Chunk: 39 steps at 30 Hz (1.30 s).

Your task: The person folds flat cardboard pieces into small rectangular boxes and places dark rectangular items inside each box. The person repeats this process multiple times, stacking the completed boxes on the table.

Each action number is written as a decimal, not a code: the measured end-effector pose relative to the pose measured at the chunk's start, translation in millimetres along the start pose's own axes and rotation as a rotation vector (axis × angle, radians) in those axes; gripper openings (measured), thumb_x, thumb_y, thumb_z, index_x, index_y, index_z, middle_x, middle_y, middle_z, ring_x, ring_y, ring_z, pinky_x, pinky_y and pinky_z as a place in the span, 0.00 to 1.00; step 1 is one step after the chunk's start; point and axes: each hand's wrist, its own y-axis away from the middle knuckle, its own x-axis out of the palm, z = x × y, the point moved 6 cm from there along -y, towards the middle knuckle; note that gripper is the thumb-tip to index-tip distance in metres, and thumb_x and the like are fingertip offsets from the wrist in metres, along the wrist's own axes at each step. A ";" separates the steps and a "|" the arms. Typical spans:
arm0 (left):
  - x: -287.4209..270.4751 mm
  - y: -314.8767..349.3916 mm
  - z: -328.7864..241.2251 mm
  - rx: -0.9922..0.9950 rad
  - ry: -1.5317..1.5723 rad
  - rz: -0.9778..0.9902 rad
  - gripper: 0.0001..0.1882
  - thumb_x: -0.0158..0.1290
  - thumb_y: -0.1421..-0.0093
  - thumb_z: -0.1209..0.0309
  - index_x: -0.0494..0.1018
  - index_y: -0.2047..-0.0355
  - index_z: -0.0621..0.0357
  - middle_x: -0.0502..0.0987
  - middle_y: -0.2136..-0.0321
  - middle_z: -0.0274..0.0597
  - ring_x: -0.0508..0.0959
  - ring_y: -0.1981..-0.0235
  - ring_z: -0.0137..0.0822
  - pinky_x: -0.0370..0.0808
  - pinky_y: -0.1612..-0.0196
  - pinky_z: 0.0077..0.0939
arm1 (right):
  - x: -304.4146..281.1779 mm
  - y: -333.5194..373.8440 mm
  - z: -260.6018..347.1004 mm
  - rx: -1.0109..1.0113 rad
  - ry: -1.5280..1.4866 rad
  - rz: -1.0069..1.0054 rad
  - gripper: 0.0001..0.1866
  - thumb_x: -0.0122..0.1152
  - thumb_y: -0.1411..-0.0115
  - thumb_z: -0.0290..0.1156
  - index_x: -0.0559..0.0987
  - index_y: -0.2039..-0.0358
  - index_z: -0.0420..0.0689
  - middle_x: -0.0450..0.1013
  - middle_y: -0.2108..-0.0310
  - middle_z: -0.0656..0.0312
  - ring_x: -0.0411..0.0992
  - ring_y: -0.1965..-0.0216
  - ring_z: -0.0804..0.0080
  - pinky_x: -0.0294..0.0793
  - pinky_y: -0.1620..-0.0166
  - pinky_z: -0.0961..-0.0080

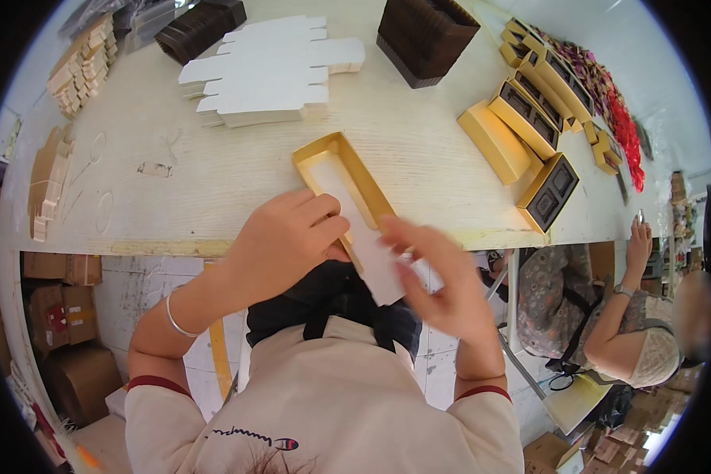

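Note:
A partly folded gold cardboard box (355,178) with a white inner face lies slantwise at the table's front edge. Its far end stands up as walls; the near end is a flat white flap that juts past the edge. My left hand (288,245) is closed on the left wall, fingers bent over its rim. Close to the right wall and the near flap is my right hand (442,276), blurred by motion, thumb and fingers apart. Whether its fingertips touch the cardboard is hard to tell.
Flat white box blanks (268,67) are stacked beyond the box. Dark brown plastic trays (425,39) stand in a nested stack at the back. Gold boxes with dark inserts (549,189) lie to the right. A co-worker (600,324) sits at the right side of the table.

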 end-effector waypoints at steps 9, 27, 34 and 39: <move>-3.2 1.8 10.7 0.100 0.140 0.056 0.20 0.67 0.59 0.63 0.72 0.68 0.54 0.72 0.57 0.37 0.72 0.63 0.40 0.71 0.58 0.32 | 8.1 2.0 -28.9 -0.180 0.066 0.382 0.20 0.68 0.54 0.25 0.78 0.58 0.45 0.69 0.63 0.58 0.67 0.62 0.58 0.67 0.58 0.67; 23.3 7.0 -11.3 -0.081 0.240 -0.191 0.09 0.56 0.52 0.82 0.75 0.69 0.58 0.75 0.69 0.39 0.74 0.71 0.41 0.72 0.69 0.31 | 23.4 5.9 -24.4 0.108 -0.058 0.292 0.19 0.63 0.56 0.18 0.74 0.60 0.41 0.66 0.65 0.55 0.67 0.63 0.55 0.68 0.59 0.66; 23.7 10.7 -5.7 -0.017 0.296 -0.065 0.09 0.56 0.43 0.72 0.76 0.62 0.60 0.76 0.67 0.42 0.75 0.69 0.43 0.72 0.66 0.32 | 19.0 33.1 -9.4 -0.249 0.209 0.127 0.26 0.63 0.57 0.18 0.76 0.53 0.40 0.69 0.59 0.54 0.69 0.61 0.56 0.70 0.58 0.69; 15.2 7.9 0.2 -0.058 0.547 0.079 0.32 0.40 0.34 0.48 0.63 0.41 0.62 0.75 0.55 0.52 0.76 0.62 0.48 0.73 0.58 0.35 | 25.6 24.3 -33.0 -0.033 -0.281 -0.042 0.08 0.64 0.52 0.18 0.78 0.70 0.38 0.68 0.64 0.54 0.67 0.68 0.61 0.68 0.65 0.72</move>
